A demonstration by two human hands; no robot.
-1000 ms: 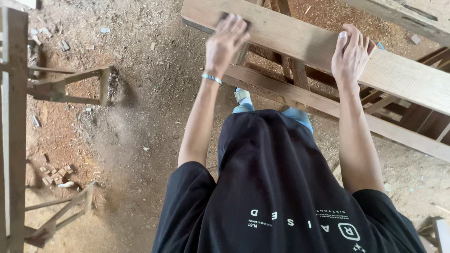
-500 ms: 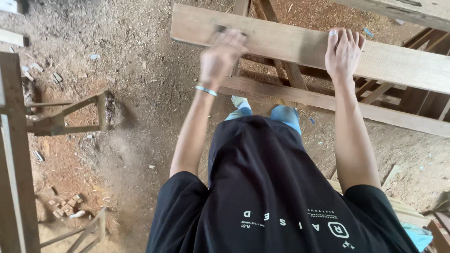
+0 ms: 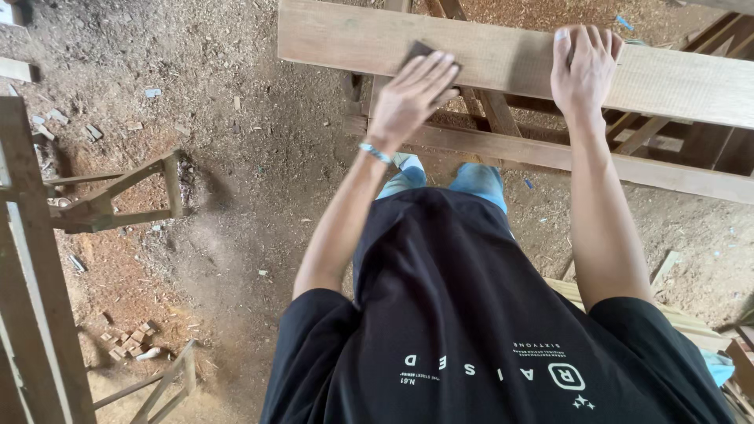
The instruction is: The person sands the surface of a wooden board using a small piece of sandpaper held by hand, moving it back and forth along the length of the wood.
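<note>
Sawdust-strewn dirt floor (image 3: 236,196), wooden plank (image 3: 503,55) across frame top, my left hand (image 3: 408,94) flat, pressing a dark sanding block (image 3: 416,53), right hand (image 3: 585,67) open, palm down on plank

Plank (image 3: 503,55) bare matt wood; floor (image 3: 236,180) dusty sawdust.

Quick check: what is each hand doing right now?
Left hand: flat, pressing a dark sanding pad onto the long pale wooden plank.
Right hand: open, palm down on the plank.
</note>
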